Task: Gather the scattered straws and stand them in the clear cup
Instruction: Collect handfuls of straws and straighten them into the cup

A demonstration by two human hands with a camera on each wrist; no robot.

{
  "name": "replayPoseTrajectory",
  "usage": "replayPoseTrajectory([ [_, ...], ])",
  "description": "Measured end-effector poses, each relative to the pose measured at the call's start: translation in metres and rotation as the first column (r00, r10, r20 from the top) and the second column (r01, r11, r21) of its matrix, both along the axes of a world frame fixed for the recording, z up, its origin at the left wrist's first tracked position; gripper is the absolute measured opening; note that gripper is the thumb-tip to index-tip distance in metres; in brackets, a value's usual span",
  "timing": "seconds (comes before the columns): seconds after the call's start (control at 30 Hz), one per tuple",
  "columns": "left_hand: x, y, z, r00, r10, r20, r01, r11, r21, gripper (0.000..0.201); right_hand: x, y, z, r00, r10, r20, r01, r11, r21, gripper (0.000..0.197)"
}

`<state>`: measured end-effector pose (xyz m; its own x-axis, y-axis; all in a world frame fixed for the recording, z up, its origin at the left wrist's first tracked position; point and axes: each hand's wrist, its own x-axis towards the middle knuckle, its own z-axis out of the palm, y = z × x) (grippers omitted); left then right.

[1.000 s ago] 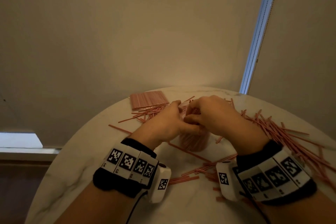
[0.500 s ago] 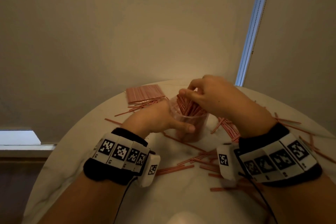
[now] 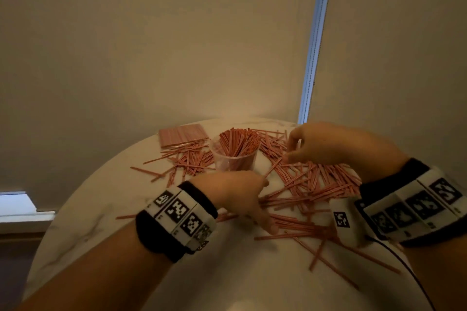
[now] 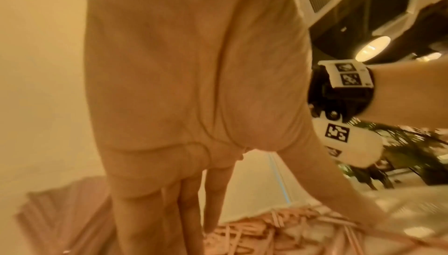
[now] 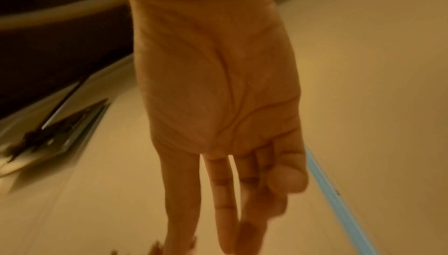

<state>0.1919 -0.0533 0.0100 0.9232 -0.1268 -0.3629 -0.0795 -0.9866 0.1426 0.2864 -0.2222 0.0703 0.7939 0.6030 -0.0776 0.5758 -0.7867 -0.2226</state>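
Your left hand (image 3: pixel 242 194) is reaching down with fingers spread onto loose straws (image 3: pixel 313 179) near the tabletop's (image 3: pixel 106 209) middle. The clear cup (image 3: pixel 235 156) is standing full by the far edge. Your right hand (image 3: pixel 326 144), fingers relaxed, is hovering over the right-hand pile.

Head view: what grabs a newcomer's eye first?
The clear cup packed with upright pink straws, at the far middle of the round white table. Then the loose straws littered around it, thickest to its right, with both hands, left hand and right hand, reaching into them.
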Motion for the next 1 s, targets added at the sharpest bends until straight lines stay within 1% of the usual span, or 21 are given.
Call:
replayPoseTrajectory([
  [0.07,0.006,-0.02,-0.007,0.999,-0.047,0.004,0.046,0.995,0.093,0.12,0.001,-0.023,-0.009,0.996,-0.072,-0.061,0.062,0.986,-0.155,0.035],
  [0.1,0.011,-0.021,-0.012,0.999,-0.05,0.003,0.049,0.991,0.123,0.124,0.005,-0.026,-0.015,0.992,-0.102,-0.072,0.083,0.971,-0.225,0.037],
  [0.17,0.021,-0.026,-0.019,0.999,-0.044,0.011,0.042,0.986,0.161,0.132,0.012,-0.039,-0.025,0.987,-0.162,-0.013,0.148,0.929,-0.339,0.036],
  [0.23,0.026,-0.034,-0.02,0.999,-0.041,0.012,0.038,0.983,0.177,0.129,0.016,-0.054,-0.03,0.976,-0.215,0.037,0.208,0.871,-0.444,0.039],
  [0.27,0.027,-0.037,-0.02,0.999,-0.044,0.003,0.043,0.985,0.169,0.12,0.018,-0.061,-0.032,0.971,-0.233,0.044,0.223,0.834,-0.504,0.038],
  [0.3,0.029,-0.04,-0.019,0.999,-0.047,-0.006,0.047,0.988,0.145,0.106,0.021,-0.067,-0.035,0.971,-0.237,0.028,0.211,0.801,-0.56,0.041],
  [0.37,0.03,-0.042,-0.022,0.999,-0.052,0.015,0.051,0.997,0.052,0.069,0.028,-0.078,-0.044,0.962,-0.27,-0.027,0.197,0.764,-0.615,0.06],
  [0.4,0.031,-0.041,-0.023,0.998,-0.05,0.038,0.05,0.999,0.017,0.059,0.03,-0.081,-0.048,0.956,-0.29,-0.051,0.196,0.758,-0.622,0.064],
  [0.43,0.03,-0.04,-0.025,0.997,-0.044,0.058,0.044,0.999,0.0,0.055,0.031,-0.083,-0.051,0.951,-0.298,-0.087,0.184,0.766,-0.616,0.063],
  [0.5,0.028,-0.037,-0.026,0.995,-0.043,0.086,0.044,0.999,-0.003,0.055,0.035,-0.083,-0.059,0.947,-0.287,-0.141,0.161,0.809,-0.565,0.054],
  [0.6,0.022,-0.029,-0.028,0.99,-0.067,0.126,0.07,0.997,-0.021,0.057,0.035,-0.073,-0.065,0.964,-0.23,-0.131,0.129,0.841,-0.526,0.041],
  [0.73,0.015,-0.016,-0.03,0.984,-0.085,0.155,0.09,0.996,-0.024,0.04,0.02,-0.05,-0.068,0.986,-0.126,-0.11,0.053,0.859,-0.509,0.022],
  [0.8,0.01,-0.01,-0.03,0.987,-0.069,0.147,0.074,0.997,-0.028,0.04,0.012,-0.042,-0.07,0.993,-0.073,-0.091,0.02,0.873,-0.487,0.023],
  [0.87,0.004,-0.002,-0.03,0.99,-0.041,0.138,0.046,0.998,-0.035,0.045,0.005,-0.035,-0.07,0.995,-0.03,-0.097,-0.019,0.882,-0.47,0.025],
  [0.93,-0.002,0.006,-0.028,0.99,-0.044,0.133,0.047,0.999,-0.024,0.047,0.0,-0.03,-0.068,0.992,-0.013,-0.128,-0.043,0.905,-0.422,0.037],
  [1.0,-0.009,0.015,-0.026,0.988,-0.067,0.141,0.064,0.998,0.028,0.043,-0.004,-0.026,-0.065,0.98,-0.035,-0.196,-0.033,0.942,-0.335,0.044],
])
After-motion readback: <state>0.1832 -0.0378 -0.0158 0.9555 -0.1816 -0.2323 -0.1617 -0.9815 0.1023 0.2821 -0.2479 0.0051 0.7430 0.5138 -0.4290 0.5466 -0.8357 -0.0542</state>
